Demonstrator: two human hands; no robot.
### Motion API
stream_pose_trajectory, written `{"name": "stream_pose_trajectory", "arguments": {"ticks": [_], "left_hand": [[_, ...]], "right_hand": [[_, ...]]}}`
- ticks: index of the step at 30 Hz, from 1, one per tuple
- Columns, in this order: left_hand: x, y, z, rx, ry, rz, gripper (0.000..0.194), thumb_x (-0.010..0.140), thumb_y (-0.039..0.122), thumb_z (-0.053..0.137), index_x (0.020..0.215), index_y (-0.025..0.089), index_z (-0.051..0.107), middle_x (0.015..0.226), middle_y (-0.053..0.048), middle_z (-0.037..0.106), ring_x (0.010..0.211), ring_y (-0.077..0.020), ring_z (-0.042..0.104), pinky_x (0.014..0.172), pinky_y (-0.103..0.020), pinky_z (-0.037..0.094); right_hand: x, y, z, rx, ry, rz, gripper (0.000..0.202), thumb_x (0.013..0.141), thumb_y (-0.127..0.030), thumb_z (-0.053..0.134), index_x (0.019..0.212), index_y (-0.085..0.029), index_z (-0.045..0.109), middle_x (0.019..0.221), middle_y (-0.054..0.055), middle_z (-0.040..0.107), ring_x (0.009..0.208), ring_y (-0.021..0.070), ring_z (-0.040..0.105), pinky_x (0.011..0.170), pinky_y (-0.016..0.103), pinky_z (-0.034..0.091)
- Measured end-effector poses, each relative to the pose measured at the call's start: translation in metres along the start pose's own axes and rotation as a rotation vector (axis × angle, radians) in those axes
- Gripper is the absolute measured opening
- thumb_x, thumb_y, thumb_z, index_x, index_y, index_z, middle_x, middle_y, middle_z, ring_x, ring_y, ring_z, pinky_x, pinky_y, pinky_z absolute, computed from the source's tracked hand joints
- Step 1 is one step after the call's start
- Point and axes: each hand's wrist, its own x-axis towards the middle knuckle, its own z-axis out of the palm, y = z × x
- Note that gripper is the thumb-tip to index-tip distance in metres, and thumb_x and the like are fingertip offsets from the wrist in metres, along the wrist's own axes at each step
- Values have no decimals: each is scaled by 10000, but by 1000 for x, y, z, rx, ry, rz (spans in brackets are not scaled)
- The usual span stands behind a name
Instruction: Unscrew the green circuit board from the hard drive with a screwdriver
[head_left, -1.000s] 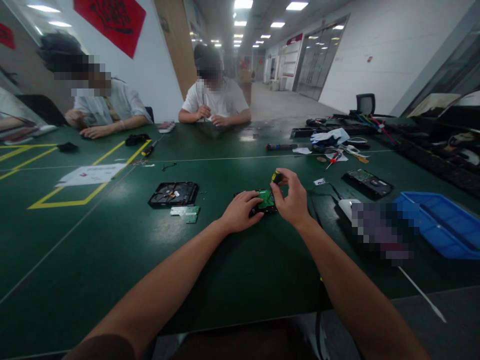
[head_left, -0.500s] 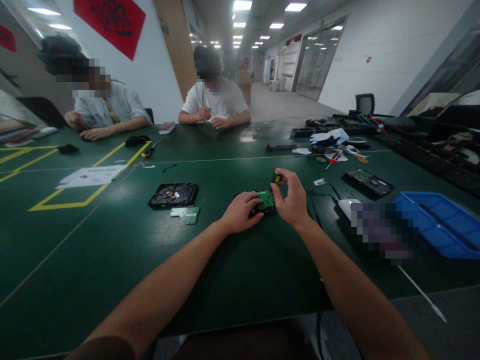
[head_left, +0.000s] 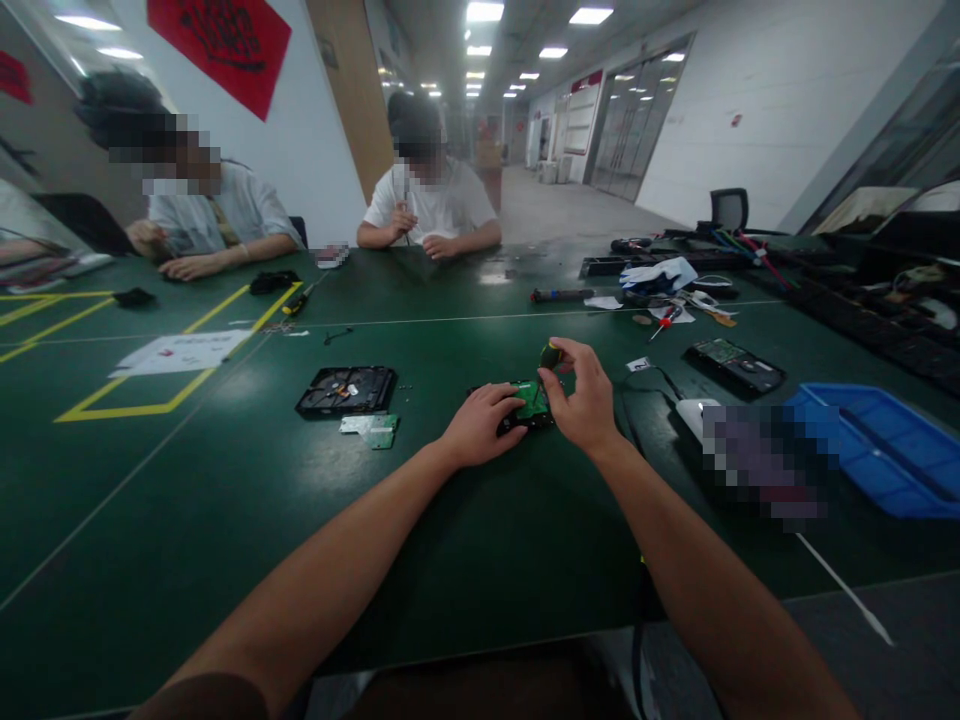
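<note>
Green tabletop (head_left: pixel 285 540) beneath, right fingers (head_left: pixel 568 380) pinch a screwdriver (head_left: pixel 551 354), its tip seemingly hidden behind them.

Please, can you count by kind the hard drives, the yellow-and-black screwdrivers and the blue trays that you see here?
Hard drives: 3
Yellow-and-black screwdrivers: 2
Blue tray: 1
Total: 6

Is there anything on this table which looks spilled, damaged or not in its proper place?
No spill or clear damage shows. One oddity: left of the left hand, a loose circuit board lies by the near side of a black hard drive, with tiny pieces, perhaps screws, scattered nearby. It looks taken apart, not broken.
</note>
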Motion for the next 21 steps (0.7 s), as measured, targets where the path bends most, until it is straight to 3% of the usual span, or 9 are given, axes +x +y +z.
{"name": "stream_pose_trajectory", "arguments": {"ticks": [4, 10, 18, 21], "left_hand": [[0, -1, 0, 8, 3, -4, 440, 942, 440, 675, 1316, 210, 636, 1434, -137, 609, 1368, -333, 557, 1178, -588, 438], [0, 2, -2, 1, -3, -6, 442, 938, 421, 684, 1323, 210, 633, 1433, -145, 608, 1367, -335, 557, 1173, -597, 439], [0, 3, -3, -13, 1, -9, 430, 940, 421, 684, 1315, 216, 644, 1429, -143, 610, 1373, -337, 555, 1171, -605, 441], [0, 3, -3, -14, -8, -15, 437, 936, 419, 687, 1322, 219, 641, 1425, -144, 613, 1364, -338, 560, 1163, -610, 446]], "right_hand": [[-2, 0, 2, 31, -14, 16, 460, 993, -253, 578, 1439, -306, 477, 1340, 100, 636, 1062, 252, 679, 916, 487, 616], [1, -2, -1, -16, 29, 0, 412, 962, -287, 664, 1355, -294, 540, 1230, 91, 648, 1023, 252, 666, 859, 470, 622], [-2, 3, 2, 66, -42, 54, 477, 1011, -261, 543, 1478, -309, 455, 1357, 106, 639, 1096, 263, 689, 950, 511, 620], [-2, 2, 2, 48, -18, 39, 465, 986, -294, 610, 1436, -295, 494, 1323, 108, 638, 1087, 265, 675, 909, 486, 632]]}}
